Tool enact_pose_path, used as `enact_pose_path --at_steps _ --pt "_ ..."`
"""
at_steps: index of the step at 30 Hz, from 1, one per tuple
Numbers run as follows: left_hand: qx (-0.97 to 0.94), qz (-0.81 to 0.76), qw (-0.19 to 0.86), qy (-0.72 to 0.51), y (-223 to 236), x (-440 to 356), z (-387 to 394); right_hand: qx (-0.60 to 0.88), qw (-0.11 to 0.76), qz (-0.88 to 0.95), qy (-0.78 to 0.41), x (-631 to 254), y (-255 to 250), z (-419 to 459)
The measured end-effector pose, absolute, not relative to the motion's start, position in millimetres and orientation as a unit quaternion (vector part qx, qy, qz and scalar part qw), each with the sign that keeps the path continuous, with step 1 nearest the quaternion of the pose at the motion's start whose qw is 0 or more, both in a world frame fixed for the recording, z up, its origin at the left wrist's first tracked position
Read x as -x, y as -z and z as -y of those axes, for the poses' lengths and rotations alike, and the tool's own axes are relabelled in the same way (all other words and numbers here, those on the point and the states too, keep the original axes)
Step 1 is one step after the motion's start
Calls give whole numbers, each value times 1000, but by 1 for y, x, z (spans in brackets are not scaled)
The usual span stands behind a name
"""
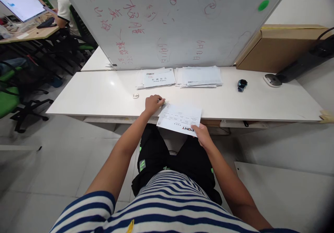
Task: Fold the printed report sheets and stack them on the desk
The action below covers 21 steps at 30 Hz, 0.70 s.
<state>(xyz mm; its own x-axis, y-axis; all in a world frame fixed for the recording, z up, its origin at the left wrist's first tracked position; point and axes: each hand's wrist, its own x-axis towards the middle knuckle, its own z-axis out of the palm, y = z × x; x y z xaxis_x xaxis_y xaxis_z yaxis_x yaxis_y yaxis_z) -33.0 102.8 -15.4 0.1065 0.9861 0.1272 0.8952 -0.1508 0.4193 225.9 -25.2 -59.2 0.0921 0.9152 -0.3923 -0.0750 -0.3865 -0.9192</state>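
A printed sheet of paper (180,118) lies at the near edge of the white table (104,95), hanging partly over it. My right hand (201,135) pinches the sheet's near corner. My left hand (153,103) is closed at the sheet's far left corner, gripping a small object I cannot make out and pressing it on the paper. Two stacks of printed papers, a left stack (155,78) and a right stack (199,76), lie further back by the whiteboard.
A whiteboard (169,21) with red writing stands along the table's back. A small white object (135,95) lies left of my hand; a dark watch-like object (242,85), a white puck (272,80) and a cardboard box (276,47) sit right. Another person sits at a far-left desk (31,33).
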Motion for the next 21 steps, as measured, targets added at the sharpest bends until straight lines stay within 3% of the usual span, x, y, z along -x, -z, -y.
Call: enact_pose_path --at_steps 8,21 --pt "-747 -635 135 -145 22 35 -108 601 438 350 -570 -227 69 24" --pt "-688 -652 213 -238 18 42 -105 575 445 388 -565 -232 55 27"
